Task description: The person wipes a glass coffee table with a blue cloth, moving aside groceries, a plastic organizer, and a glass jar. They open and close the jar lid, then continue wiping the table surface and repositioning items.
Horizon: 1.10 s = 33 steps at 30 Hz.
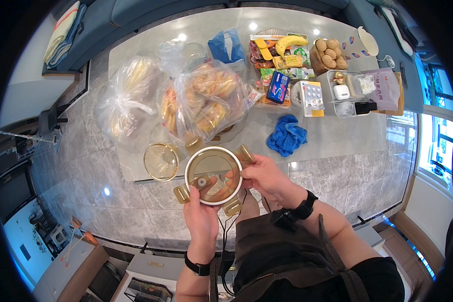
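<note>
Both hands hold a round amber-tinted plastic lid [212, 151] with a white sealing ring and flip clasps around its rim, just off the table's near edge. My left hand [202, 211] grips its lower left side, thumb on the rim. At its right side, my right hand [262, 175] pinches the rim beside a clasp, with fingers showing through the tinted plastic. A round amber glass container [161, 162] stands on the table left of the lid. Beyond the lid lies a large clear plastic bag of packaged food [207, 98]. A crumpled blue cloth [287, 136] rests to the right.
On the stone-topped table [336, 132] are another tied plastic bag [128, 98], a blue tissue pack [226, 47], a banana [288, 43] on snack packs, a container of round brown items [328, 54], a clear divided organizer [338, 107] and a paper bucket [360, 41].
</note>
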Available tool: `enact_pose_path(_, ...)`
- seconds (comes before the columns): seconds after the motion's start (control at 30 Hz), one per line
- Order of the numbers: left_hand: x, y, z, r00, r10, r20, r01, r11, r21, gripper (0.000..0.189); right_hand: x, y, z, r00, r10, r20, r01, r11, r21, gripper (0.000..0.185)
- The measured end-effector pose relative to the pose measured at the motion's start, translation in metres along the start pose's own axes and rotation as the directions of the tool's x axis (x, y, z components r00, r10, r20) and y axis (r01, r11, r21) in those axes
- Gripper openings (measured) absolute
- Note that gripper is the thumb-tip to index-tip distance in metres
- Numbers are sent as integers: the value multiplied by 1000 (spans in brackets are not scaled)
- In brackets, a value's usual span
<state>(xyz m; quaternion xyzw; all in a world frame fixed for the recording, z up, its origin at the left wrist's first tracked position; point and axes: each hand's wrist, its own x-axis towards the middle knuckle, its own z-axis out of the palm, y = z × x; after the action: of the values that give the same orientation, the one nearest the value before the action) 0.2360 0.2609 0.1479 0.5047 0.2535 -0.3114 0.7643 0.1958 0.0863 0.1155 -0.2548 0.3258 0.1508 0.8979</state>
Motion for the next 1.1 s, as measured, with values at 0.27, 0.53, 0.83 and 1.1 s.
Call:
enact_pose_path(0.27,2,-5,-3,1000,-22,-17,21,998,-53,41,6,11,2,994,-4,-110,-2,998,-56,36)
enact_pose_path(0.53,-6,-4,3,999,23,-32,-25,998,-59,40,3,17,3,995,-95,-28,90,987,-134,40)
enact_pose_path(0.83,-9,24,-8,998,-49,27,49,999,21,39,2,-21,-15,996,0,93,32,939,-343,28)
enact_pose_path(1.1,-10,22,-2,990,-139,-36,143,967,210,33,2,-22,-10,987,119,104,-77,938,-339,36)
